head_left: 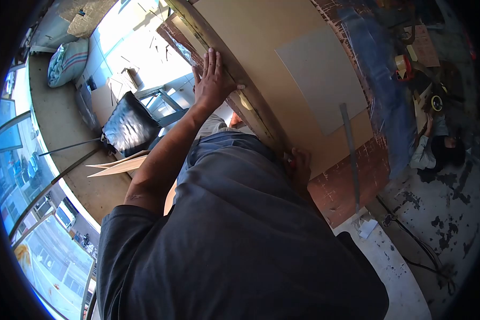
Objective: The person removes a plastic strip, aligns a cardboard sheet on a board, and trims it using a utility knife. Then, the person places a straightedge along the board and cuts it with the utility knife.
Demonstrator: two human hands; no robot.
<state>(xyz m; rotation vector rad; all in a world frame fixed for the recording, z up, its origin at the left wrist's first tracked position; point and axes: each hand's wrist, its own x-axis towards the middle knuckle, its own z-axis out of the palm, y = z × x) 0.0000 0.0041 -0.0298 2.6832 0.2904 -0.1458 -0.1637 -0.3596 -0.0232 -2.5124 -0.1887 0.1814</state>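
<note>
My left hand (213, 80) lies flat with fingers stretched along a worn wooden edge strip (250, 109), its thumb reaching over onto the strip. Close to my body, my right hand (300, 162) is curled at the near end of that edge; a bit of red shows between its fingers, but what it holds is mostly hidden. A large brown board (245, 32) lies beside the strip. On top of it rests a smaller grey sheet (320, 74). A narrow grey metal strip (351, 154) crosses the board's near right corner.
Under the board is a scratched reddish-brown tabletop (346, 186). Blue plastic film (378, 96) runs along its right side. At far right are a red tape dispenser (403, 68) and a co-worker (432, 146). Cables (421, 248) lie lower right; a black bag (129, 125) sits left.
</note>
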